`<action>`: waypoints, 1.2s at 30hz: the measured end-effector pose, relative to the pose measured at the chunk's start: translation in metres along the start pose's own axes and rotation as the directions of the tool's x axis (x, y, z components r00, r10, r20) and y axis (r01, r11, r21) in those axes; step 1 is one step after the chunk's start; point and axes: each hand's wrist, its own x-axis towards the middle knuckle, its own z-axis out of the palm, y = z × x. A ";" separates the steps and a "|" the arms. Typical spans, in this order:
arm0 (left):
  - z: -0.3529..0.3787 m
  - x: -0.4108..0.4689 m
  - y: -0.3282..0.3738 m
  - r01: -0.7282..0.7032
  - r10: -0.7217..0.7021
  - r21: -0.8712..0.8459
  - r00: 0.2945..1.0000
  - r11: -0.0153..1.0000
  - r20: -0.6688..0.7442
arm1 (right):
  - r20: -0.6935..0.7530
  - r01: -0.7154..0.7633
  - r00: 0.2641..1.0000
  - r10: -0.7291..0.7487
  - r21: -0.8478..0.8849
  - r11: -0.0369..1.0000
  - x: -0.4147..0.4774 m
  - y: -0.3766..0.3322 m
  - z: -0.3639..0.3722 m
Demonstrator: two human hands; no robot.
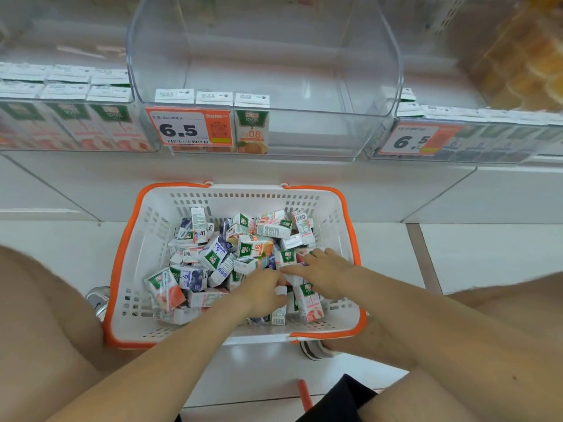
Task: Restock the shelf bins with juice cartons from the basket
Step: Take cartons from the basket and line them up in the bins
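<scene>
- Your left hand [264, 289] lay curled among juice cartons [213, 260] in the basket [128, 239]; grip undetermined.
- Your right hand [327, 269] rested flat on them, fingers straight.
- The centre shelf bin [335, 132] held three cartons [251, 126] (left end only).

1 orange-rimmed white basket [121, 254], 3 clear plastic shelf bins [307, 129], 2 orange price tags [189, 129]; piled juice cartons [254, 248] uncountable.

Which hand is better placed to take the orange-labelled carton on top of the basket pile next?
Right, probably. The right hand lies open in the basket, with its fingers just beside the orange-labelled carton. The left hand is busy, its fingers curled on a white carton.
</scene>
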 end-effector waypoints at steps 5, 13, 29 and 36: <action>0.016 0.007 0.002 0.062 -0.062 0.088 0.998 0.994 -0.004 | 0.004 0.003 1.000 -0.003 0.050 0.999 -0.001 -0.011 0.002; 0.017 0.024 -0.008 0.065 -0.054 0.097 0.992 0.993 -0.111 | -0.158 0.074 0.985 -0.073 -0.002 0.997 0.010 -0.006 -0.004; 0.040 0.036 0.014 -0.214 0.216 0.083 0.976 0.973 -0.026 | -0.128 -0.304 0.904 0.408 0.478 0.824 -0.027 0.046 -0.051; 0.030 0.040 0.021 -0.267 0.269 -0.046 0.963 0.963 0.034 | -0.193 -0.307 0.876 0.443 0.485 0.819 -0.058 0.045 -0.083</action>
